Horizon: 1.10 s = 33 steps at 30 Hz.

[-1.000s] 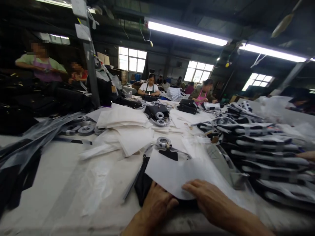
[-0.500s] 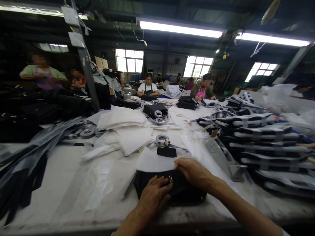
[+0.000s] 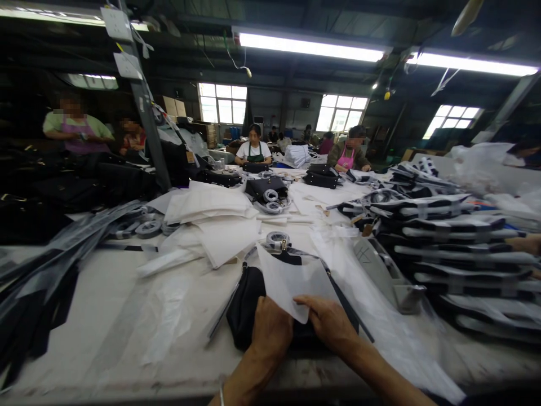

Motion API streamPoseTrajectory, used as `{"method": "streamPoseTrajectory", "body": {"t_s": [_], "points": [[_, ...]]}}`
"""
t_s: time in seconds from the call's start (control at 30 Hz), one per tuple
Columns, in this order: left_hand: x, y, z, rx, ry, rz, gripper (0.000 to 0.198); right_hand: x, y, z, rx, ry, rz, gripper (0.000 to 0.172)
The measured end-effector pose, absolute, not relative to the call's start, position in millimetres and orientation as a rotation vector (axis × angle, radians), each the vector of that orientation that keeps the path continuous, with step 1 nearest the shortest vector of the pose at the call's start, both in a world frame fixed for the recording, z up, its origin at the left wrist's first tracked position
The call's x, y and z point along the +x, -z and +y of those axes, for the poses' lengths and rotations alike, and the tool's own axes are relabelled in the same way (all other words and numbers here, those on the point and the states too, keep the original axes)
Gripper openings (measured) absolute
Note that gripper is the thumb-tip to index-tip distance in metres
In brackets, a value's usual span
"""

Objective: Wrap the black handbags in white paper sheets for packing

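A black handbag lies on the table in front of me, with a white paper sheet over its upper middle. My left hand is closed against the bag's front, at the lower left edge of the sheet; what its fingers grip is hidden. My right hand pinches the sheet's lower edge between thumb and fingers. Behind the sheet, a black tab with a metal buckle shows beside a wrapped coiled strap.
White sheets are piled beyond the bag. Wrapped black straps lie to the left. At right are a grey metal holder and a tall stack of black-and-white wrapped pieces. Co-workers sit across the table.
The white sheet now lies over the bag instead of behind it. My left hand has gone from resting on the bag to closed; my right hand has come down and nearer to me.
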State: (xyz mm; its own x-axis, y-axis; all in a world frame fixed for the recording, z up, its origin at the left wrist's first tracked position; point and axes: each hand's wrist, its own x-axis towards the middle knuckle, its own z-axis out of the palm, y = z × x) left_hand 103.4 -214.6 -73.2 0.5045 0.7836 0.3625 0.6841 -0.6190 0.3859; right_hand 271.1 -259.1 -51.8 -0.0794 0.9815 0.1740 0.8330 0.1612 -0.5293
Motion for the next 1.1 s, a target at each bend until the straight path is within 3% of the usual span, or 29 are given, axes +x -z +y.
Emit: {"method": "streamPoseTrajectory", "body": {"t_s": [0.2,0.33,0.5,0.77,0.83,0.97,1.1], "points": [[88,87,-217,2.686,-0.909,1.021,0.03,265,53,-264,-1.746,-0.294,-2.121,0.061],[71,95,-224,2.806,-1.076,0.762,0.032,252,39,-271,-1.789,-0.079,-2.359,0.059],[56,100,-238,2.767,-1.21,0.818,0.032,245,33,-278,-1.812,0.045,-2.547,0.053],[45,46,-263,2.792,-1.371,0.344,0.018,250,48,-286,-1.666,0.128,-2.553,0.053],[57,36,-260,2.839,-1.208,0.479,0.025,248,56,-287,-1.687,0.163,-2.535,0.053],[83,41,-233,2.78,-0.486,1.002,0.034,246,67,-290,-1.74,0.194,-2.501,0.064],[91,57,-214,2.763,-0.322,1.052,0.024,249,44,-290,-1.804,-0.152,-2.48,0.07]]}}
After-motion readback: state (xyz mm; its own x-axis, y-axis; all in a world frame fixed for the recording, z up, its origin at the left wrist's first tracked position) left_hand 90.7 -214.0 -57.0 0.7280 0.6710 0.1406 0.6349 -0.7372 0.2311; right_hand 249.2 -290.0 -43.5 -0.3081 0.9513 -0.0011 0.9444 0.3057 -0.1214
